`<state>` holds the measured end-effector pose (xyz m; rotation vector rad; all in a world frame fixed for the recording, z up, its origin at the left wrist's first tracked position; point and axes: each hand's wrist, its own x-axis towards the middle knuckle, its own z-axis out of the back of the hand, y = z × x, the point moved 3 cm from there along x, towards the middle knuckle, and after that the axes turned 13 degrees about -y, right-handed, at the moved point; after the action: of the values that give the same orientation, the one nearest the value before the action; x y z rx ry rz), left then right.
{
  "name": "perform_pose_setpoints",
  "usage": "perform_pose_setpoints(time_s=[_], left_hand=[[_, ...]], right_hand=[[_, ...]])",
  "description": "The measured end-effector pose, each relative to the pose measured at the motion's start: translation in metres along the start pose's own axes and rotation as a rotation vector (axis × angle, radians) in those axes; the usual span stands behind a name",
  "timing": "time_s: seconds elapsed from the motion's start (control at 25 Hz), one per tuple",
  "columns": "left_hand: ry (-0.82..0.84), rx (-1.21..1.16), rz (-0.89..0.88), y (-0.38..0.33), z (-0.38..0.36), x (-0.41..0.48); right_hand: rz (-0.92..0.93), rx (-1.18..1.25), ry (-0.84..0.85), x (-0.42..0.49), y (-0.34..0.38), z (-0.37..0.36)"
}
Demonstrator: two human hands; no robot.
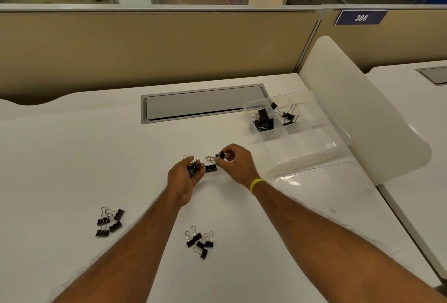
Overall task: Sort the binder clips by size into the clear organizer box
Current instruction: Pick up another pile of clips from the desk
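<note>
White desk [72, 157] carried the clear organizer box [307, 143] far right, well apart from both hands, with the lid [321, 186] flat just nearer. Boxed clips [262, 120] sat in two far compartments. Left hand [185, 179] was cupped, fingers curled round a clip bunch [193, 168]. Right hand [238, 164] pinched one clip [219, 155] at its fingertips. Standing clip [211, 167] sat on the desk between the hands. Left pile [108, 221] and near pile [200, 242] lay nearer, beside the forearms.
</note>
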<state>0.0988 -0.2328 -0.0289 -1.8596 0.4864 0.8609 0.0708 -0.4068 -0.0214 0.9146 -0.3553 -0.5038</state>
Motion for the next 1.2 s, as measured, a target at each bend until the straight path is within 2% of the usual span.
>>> perform_pose_setpoints(time_s=[0.12, 0.2, 0.28, 0.4, 0.48, 0.6, 0.68, 0.76, 0.84, 1.0, 1.2], left_hand=[[0.037, -0.027, -0.005, 0.001, -0.002, -0.002], [0.061, 0.001, 0.012, 0.001, -0.003, -0.004], [0.065, 0.010, 0.037, 0.002, -0.002, -0.004], [0.047, -0.055, 0.052, 0.000, 0.002, -0.002], [0.036, -0.079, 0.068, -0.002, 0.006, 0.001], [0.024, -0.096, 0.084, -0.003, 0.014, 0.004], [0.013, -0.096, 0.084, -0.005, 0.016, 0.006], [0.010, -0.094, 0.081, -0.005, 0.019, 0.008], [0.012, -0.095, 0.079, -0.006, 0.021, 0.010], [-0.008, -0.093, 0.063, -0.007, 0.024, 0.012], [-0.019, -0.103, 0.056, -0.008, 0.024, 0.010]], right_hand=[[0.221, 0.089, 0.103, -0.017, 0.031, -0.009], [0.391, 0.011, 0.181, -0.024, 0.045, -0.017], [0.500, -0.070, 0.189, -0.026, 0.051, -0.022], [0.437, -0.049, 0.077, -0.015, 0.044, -0.016], [0.356, -0.135, 0.045, -0.005, 0.028, -0.011], [0.263, -0.318, 0.188, 0.006, 0.007, -0.012], [0.265, -0.390, 0.312, 0.005, 0.005, -0.018], [0.294, -0.442, 0.354, 0.004, 0.004, -0.023], [0.297, -0.461, 0.308, 0.005, 0.002, -0.025], [0.133, -0.326, 0.141, 0.002, 0.000, -0.026], [0.158, -0.357, 0.113, -0.023, 0.013, -0.040]])
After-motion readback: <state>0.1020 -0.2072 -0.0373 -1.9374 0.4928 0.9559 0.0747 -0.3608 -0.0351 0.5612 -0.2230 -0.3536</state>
